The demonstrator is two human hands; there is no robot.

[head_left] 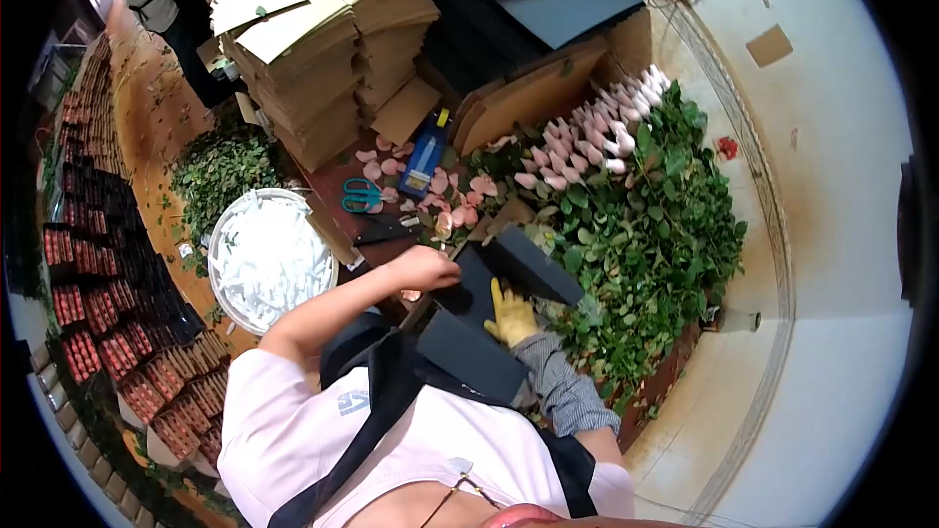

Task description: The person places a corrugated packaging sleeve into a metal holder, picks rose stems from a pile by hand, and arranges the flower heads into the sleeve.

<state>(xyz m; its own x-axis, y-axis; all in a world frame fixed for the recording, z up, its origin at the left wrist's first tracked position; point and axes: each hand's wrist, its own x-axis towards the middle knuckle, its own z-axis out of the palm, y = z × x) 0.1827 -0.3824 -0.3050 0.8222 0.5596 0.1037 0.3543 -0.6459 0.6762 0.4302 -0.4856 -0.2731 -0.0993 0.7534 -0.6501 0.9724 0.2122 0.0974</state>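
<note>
A black cardboard sheet (471,286) with raised flaps lies in front of my body. My bare left hand (428,269) is closed at its left side, knuckles up; whatever the fingers may hold is hidden. On the sheet's right part rests my right hand (511,315) in a yellow glove, its fingers apart and nothing seen in them. One dark flap (533,264) stands beyond the glove, and another dark flap (471,354) is close to my chest. Just right of the glove begins a heap of leafy rose stems (636,244), with pale pink netted blooms (587,142) at its far end.
Left of my arm stands a white tub (217,279) full of white tubes. Beyond my hands are scissors (362,196), a blue bottle (427,156) and pink petals (460,210). Cardboard stacks (303,68) rise behind. Boxed flowers (103,313) line the left floor; another person (161,0) stands there.
</note>
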